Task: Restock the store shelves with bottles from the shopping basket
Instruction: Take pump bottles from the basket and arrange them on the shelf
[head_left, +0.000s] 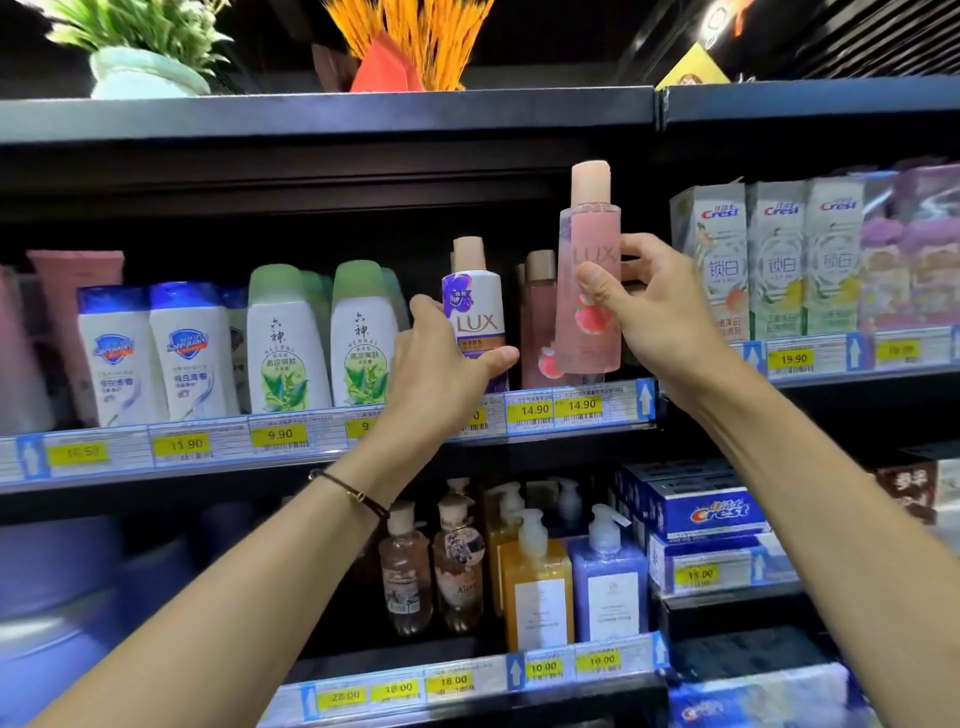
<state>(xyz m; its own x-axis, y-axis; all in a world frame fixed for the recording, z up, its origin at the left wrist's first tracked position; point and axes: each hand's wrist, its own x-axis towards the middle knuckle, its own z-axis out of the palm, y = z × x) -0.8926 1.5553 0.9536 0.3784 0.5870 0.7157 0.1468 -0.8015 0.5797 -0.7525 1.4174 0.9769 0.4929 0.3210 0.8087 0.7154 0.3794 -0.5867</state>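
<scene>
Left hand (441, 353) grips the purple Lux bottle (475, 312); right hand (649, 306) pinches the pink Lux bottle (589, 291). Seat both upright, labels outward.

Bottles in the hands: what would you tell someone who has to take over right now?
Left hand grips the white-and-purple Lux bottle at the front edge of the middle shelf; I cannot tell if it stands there yet.
Right hand holds the pink Lux bottle upright, lifted in front of a matching pink bottle on that shelf.
Done: neither bottle is released.
Left: set both down, let go, fetch more. The basket is out of view.
</scene>
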